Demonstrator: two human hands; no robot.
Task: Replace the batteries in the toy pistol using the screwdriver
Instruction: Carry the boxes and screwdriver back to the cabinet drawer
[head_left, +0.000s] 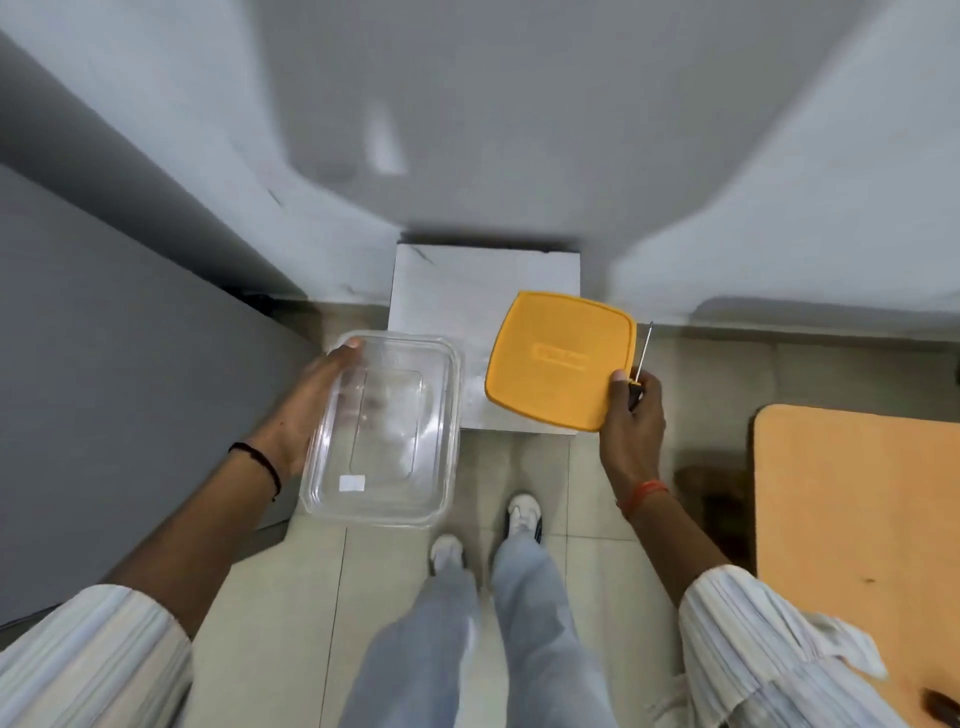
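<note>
Person standing on tiled floor (291, 597). Left hand (306, 410) grips clear plastic container (384, 431) by side wall, fingers curled over rim. Right hand (631, 415) pinches yellow lid (561, 358) and screwdriver (643, 353) together (shaft pointing up, away from body). Wooden bench (857, 519) at right.

I stand on a pale tiled floor (291, 597), my white shoes (524, 514) flat on it. A white slab (467, 291) lies on the tiles ahead. At my right, a wooden tabletop's (852, 499) near-left corner shows.
</note>
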